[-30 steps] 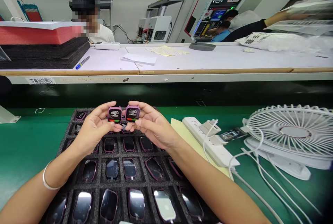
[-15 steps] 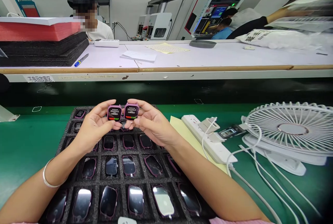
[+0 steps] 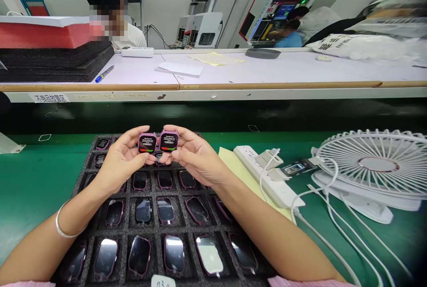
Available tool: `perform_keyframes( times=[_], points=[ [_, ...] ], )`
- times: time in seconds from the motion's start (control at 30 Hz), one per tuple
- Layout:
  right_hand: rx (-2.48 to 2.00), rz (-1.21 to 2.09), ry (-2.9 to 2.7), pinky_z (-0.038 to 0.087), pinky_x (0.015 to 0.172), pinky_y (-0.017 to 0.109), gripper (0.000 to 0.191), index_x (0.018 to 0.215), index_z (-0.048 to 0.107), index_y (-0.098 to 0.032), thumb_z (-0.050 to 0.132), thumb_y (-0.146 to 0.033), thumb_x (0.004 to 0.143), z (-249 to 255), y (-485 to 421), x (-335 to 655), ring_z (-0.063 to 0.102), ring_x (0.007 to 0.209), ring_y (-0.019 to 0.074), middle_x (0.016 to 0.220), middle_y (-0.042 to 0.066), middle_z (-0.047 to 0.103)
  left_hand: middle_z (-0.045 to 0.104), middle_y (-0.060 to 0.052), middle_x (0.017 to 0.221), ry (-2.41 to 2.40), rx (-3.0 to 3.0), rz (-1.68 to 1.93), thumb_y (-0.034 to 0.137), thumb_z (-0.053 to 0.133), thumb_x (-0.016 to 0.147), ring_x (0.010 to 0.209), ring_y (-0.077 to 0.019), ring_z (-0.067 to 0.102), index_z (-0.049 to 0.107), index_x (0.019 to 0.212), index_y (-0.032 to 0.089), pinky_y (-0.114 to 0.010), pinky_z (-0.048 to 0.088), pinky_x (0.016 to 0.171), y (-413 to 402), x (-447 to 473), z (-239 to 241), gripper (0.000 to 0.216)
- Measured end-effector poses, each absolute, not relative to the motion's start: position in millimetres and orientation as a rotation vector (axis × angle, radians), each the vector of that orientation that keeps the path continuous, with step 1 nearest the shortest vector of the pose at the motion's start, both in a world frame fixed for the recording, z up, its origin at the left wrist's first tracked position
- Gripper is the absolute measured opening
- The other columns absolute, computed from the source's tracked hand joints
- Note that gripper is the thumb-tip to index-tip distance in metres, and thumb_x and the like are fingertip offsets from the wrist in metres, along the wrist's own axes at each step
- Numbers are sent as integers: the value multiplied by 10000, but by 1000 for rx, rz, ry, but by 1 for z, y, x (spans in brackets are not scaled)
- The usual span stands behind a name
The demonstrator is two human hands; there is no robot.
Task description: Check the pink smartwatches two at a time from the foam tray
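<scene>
"Over the foam tray (image 3: 124,233), what's in your grip?"

"Side by side: my left hand (image 3: 120,162) pinches the left watch (image 3: 147,143), my right hand (image 3: 200,158) the right watch (image 3: 169,141), both by the edges."

"How do you hold them well?"

"Lightly but surely, I'd say: thumbs low, screens (image 3: 147,141) facing me and uncovered, so neither slips onto the stored watches (image 3: 143,210) below."

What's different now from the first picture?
The view dipped slightly, so more of the white label shows at the bottom. Across the bench, the bare arm beyond the black sleeve is no longer clear. Nothing was taken or let go: the left hand still holds one watch, the right hand another watch.
</scene>
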State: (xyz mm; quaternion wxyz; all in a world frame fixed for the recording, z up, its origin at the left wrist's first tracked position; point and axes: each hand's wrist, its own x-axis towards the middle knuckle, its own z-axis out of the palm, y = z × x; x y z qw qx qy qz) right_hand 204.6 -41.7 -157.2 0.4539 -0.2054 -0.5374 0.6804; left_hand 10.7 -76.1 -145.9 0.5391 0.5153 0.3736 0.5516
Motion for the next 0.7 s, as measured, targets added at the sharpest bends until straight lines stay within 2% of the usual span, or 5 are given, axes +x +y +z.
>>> perform_keyframes(
  times=[0.4,0.7],
  points=[
    [-506,1686,-1310,565,718,299,491,1215,602,-256,760,-169,758,-157,-43,203,699,734,139,896,-7,685,684,-34,1079,922,1252,1340,139,764,727,701,-105,686,600,1208,211,-291,604,763,-77,12,-147,513],
    [-488,1698,-1314,553,705,286,491,1221,595,-248,765,-179,766,-159,-44,201,698,733,135,879,-10,690,677,-25,1035,964,1272,1392,183,789,720,675,-98,665,603,1155,210,-275,603,709,-78,15,-149,474]
  ],
)
